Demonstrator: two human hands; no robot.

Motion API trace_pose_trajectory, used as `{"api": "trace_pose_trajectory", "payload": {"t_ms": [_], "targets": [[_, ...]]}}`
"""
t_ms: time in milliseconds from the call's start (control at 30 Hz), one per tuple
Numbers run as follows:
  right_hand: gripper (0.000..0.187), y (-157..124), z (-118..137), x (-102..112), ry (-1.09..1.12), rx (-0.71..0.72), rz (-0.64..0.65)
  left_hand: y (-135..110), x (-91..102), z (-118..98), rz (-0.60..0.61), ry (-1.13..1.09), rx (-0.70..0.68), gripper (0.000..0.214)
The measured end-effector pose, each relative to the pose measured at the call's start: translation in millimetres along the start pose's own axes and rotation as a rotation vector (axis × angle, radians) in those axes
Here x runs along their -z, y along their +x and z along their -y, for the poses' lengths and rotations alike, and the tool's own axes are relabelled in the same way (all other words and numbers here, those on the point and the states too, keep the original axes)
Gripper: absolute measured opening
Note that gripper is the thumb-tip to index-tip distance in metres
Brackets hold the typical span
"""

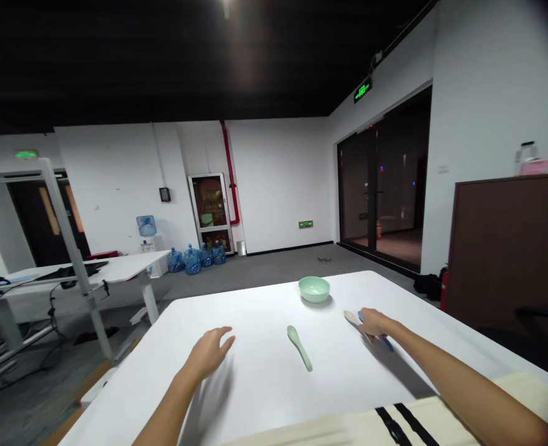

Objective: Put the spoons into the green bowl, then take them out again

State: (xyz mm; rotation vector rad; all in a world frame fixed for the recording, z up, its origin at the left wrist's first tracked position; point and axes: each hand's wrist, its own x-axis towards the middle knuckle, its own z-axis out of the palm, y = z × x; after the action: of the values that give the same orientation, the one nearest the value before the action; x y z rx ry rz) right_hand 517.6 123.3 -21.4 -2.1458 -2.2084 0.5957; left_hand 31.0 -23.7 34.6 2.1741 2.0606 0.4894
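Observation:
My left hand (209, 352) hovers over the left part of the white table (255, 384), thumb and fingers apart, with nothing in it. A pale green spoon (299, 347) lies on the table between my hands. At the right, my right hand (375, 323) is closed around an off-white spoon (351, 318), whose bowl sticks out to the left; its handle is hidden by my fingers. A slim blue thing (387, 344) shows on both sides of that hand, its kind mostly covered. Behind the spoons stands a light green bowl (314, 290), near the far edge.
Cream cloth with black straps (395, 424) lies along the near edge. A second white table (129, 265) with cables and a metal frame (64, 229) stands at the left. Several blue water jugs (193, 260) are by the back wall. A brown cabinet (506, 248) rises at the right.

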Motion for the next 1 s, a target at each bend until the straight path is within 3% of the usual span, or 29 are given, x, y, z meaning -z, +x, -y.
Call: {"api": "trace_pose_trajectory", "payload": {"t_ms": [233,733,867,1000], "targets": [[0.010,-3.4,3.1,-1.4,0.004,-0.022,0.009,-0.3,0.5,-0.4,-0.002,-0.002,0.002,0.059],[0.015,-2.1,2.6,-3.2,-0.010,-0.049,0.042,-2.2,1.5,-2.3,0.002,-0.001,0.006,0.059],[0.022,2.6,-2.4,-0.3,0.018,-0.071,-0.027,-1.7,1.4,-1.9,0.005,0.007,0.007,0.059],[0.028,4.2,-7.9,4.1,-0.040,-0.103,-0.214,-0.5,0.5,-1.2,0.006,0.012,0.006,0.059]]}}
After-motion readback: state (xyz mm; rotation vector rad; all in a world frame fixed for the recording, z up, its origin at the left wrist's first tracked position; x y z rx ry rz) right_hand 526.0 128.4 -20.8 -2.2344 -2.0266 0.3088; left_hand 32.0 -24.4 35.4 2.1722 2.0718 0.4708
